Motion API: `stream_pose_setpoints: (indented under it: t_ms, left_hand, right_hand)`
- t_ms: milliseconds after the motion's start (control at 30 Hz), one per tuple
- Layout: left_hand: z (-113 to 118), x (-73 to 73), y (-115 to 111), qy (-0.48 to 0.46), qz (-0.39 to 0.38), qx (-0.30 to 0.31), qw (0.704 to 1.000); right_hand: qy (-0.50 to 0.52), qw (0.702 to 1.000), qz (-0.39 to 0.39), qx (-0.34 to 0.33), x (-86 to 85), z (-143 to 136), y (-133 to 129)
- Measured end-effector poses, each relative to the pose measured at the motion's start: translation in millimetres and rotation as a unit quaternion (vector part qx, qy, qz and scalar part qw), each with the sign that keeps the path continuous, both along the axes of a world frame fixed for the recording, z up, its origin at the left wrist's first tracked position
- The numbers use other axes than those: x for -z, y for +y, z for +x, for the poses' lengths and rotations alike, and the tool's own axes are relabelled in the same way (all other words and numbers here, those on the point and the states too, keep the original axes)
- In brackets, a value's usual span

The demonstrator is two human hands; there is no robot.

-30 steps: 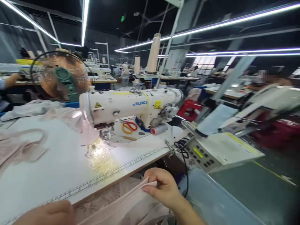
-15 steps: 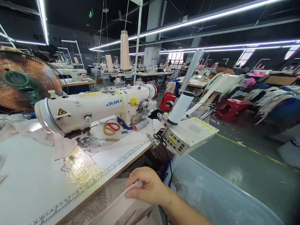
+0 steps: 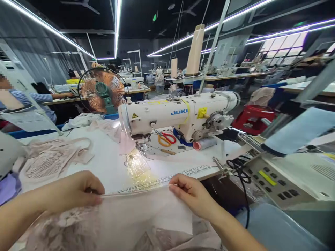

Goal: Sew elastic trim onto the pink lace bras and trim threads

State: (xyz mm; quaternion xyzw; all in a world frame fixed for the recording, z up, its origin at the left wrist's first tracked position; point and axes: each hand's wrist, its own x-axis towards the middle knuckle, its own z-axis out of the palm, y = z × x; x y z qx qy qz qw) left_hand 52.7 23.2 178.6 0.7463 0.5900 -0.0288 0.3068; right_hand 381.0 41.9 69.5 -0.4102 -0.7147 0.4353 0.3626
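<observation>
A pale pink fabric piece (image 3: 141, 212) is stretched between my two hands at the front edge of the white table. My left hand (image 3: 78, 191) pinches its upper left corner, and my right hand (image 3: 192, 195) pinches the top edge at the right. The top edge runs nearly straight, close to the ruler strip (image 3: 167, 179) on the table. Gathered, wrinkled fabric lies below my left hand. Beyond the hands is a white sewing machine (image 3: 167, 116), with light pink fabric (image 3: 127, 143) beside its needle area.
Red and orange scissors (image 3: 167, 138), a wooden-handled tool (image 3: 168, 152) and a thread spool (image 3: 204, 143) lie by the machine. Crumpled garments (image 3: 52, 160) are at left. A fan (image 3: 102, 89) stands behind; a control box (image 3: 274, 177) and bin (image 3: 282, 223) are at right. Another person's arm shows far left.
The view has swung left. My left hand has come into view, holding the fabric. The fabric is now raised and spread between both hands, where before only my right hand was seen gripping it.
</observation>
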Motion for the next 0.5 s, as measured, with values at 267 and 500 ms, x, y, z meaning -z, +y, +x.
stream_pose_setpoints:
  t_ms: [267,500]
  left_hand:
    - [-12,-38.8,17,0.169,0.292,0.003,0.941]
    - [-23,82.4,10,0.08,0.397,0.015,0.914]
  right_hand:
    - [-0.052,0.894,0.435,0.099,-20.4,-39,60]
    - [-0.236,0.826,0.512,0.018,32.8,-31,74]
